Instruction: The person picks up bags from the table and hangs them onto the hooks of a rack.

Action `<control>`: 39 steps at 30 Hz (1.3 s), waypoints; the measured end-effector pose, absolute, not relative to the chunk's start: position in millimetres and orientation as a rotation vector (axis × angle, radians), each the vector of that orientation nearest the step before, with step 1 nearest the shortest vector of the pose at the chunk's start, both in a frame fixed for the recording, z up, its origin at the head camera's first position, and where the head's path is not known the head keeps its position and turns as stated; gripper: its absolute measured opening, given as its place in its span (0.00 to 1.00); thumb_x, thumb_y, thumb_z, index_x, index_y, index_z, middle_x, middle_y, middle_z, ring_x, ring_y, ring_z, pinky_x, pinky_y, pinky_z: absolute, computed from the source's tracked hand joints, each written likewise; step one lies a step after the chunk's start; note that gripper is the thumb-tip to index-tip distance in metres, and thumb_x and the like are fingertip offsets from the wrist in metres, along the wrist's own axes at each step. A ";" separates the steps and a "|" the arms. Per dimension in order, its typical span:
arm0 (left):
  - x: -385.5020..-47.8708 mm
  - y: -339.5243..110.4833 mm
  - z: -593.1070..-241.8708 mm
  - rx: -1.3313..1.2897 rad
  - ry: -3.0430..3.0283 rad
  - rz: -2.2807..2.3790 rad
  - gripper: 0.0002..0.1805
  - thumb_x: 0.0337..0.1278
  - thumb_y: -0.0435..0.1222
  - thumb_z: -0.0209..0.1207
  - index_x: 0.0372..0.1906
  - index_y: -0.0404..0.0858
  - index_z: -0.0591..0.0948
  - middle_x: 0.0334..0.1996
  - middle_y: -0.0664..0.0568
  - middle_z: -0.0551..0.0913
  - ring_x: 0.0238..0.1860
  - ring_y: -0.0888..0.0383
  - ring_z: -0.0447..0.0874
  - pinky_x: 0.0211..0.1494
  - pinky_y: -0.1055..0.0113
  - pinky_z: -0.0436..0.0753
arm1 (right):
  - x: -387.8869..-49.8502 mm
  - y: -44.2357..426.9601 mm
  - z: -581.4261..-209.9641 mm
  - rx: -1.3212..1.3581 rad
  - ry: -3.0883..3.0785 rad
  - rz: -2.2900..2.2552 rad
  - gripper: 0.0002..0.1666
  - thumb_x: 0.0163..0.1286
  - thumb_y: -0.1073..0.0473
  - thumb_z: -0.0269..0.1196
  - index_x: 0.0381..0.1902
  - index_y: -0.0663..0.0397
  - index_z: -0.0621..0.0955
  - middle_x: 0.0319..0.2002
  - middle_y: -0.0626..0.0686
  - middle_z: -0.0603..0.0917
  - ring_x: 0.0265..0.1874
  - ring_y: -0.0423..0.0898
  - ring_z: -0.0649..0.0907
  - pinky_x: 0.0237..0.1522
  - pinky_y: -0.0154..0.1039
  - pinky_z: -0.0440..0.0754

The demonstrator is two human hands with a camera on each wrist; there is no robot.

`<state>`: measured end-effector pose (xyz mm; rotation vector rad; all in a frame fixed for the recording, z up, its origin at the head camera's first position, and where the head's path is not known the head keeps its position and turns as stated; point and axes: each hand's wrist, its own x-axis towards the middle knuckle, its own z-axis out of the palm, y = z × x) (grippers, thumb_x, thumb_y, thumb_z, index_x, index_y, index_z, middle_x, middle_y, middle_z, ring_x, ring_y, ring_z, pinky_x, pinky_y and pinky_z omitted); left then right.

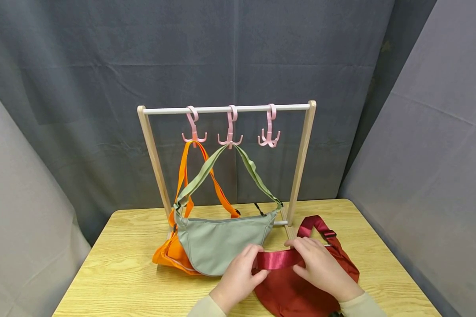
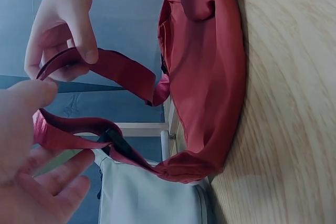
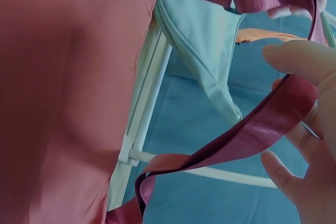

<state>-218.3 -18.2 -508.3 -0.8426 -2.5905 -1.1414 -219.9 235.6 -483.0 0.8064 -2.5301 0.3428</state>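
A dark red shoulder bag (image 1: pixel 289 290) sits at the front right of the table, its body touching the wood in the left wrist view. Its shiny burgundy strap (image 1: pixel 275 259) is raised and runs between both hands. My left hand (image 1: pixel 239 275) pinches one part of the strap between thumb and fingers. A short way to the right, my right hand (image 1: pixel 321 268) grips another part, with the strap (image 3: pixel 247 135) passing behind the thumb in the right wrist view. A black buckle (image 2: pixel 118 142) shows on the strap near my left hand.
Behind stands a wooden rack (image 1: pixel 301 163) with a white bar (image 1: pixel 162 111). A grey-green bag (image 1: pixel 226 246) hangs from the middle pink hook (image 1: pixel 230 132), an orange bag (image 1: pixel 172 255) from the left one (image 1: pixel 193 127). The right pink hook (image 1: pixel 269 132) holds nothing. Curtains (image 1: pixel 428 154) flank the table (image 1: pixel 111 264).
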 end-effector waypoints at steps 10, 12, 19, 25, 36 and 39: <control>-218.6 -22.8 -507.6 -0.793 -2.629 -1.236 0.20 0.62 0.35 0.68 0.56 0.43 0.75 0.50 0.56 0.79 0.45 0.65 0.81 0.49 0.70 0.84 | -223.5 247.3 -481.7 0.760 -2.510 0.357 0.34 0.48 0.63 0.80 0.53 0.46 0.79 0.45 0.42 0.82 0.48 0.40 0.81 0.55 0.52 0.82; -218.3 -23.8 -507.4 -0.789 -2.628 -1.243 0.20 0.62 0.35 0.68 0.56 0.42 0.75 0.51 0.55 0.79 0.48 0.63 0.82 0.50 0.70 0.85 | -224.1 248.9 -481.7 0.754 -2.511 0.371 0.34 0.48 0.63 0.80 0.53 0.46 0.79 0.46 0.42 0.82 0.50 0.42 0.81 0.58 0.54 0.82; -218.0 -27.6 -507.1 -0.789 -2.602 -1.214 0.20 0.63 0.35 0.68 0.56 0.41 0.74 0.52 0.53 0.79 0.52 0.58 0.83 0.49 0.75 0.84 | -226.7 253.8 -482.4 0.736 -2.545 0.412 0.32 0.52 0.61 0.80 0.53 0.44 0.79 0.49 0.43 0.82 0.53 0.44 0.81 0.59 0.56 0.81; -217.9 -29.6 -506.9 -0.776 -2.601 -1.209 0.19 0.64 0.36 0.68 0.56 0.42 0.74 0.51 0.53 0.79 0.49 0.61 0.82 0.47 0.73 0.84 | -230.4 259.2 -485.3 0.715 -2.533 0.403 0.32 0.51 0.60 0.80 0.54 0.46 0.79 0.50 0.45 0.82 0.53 0.46 0.81 0.56 0.54 0.81; -218.4 -30.1 -508.9 -0.747 -2.596 -1.232 0.20 0.65 0.37 0.67 0.58 0.41 0.75 0.53 0.53 0.79 0.53 0.58 0.82 0.49 0.67 0.87 | -232.3 263.7 -488.3 0.689 -2.541 0.397 0.33 0.50 0.56 0.83 0.54 0.46 0.82 0.50 0.45 0.84 0.52 0.47 0.83 0.56 0.56 0.80; -218.7 -30.2 -508.3 -0.730 -2.608 -1.243 0.20 0.66 0.37 0.66 0.60 0.41 0.75 0.55 0.52 0.79 0.54 0.56 0.83 0.50 0.65 0.88 | -232.0 263.7 -487.5 0.702 -2.514 0.399 0.33 0.50 0.56 0.83 0.54 0.47 0.82 0.50 0.45 0.84 0.52 0.47 0.83 0.56 0.56 0.80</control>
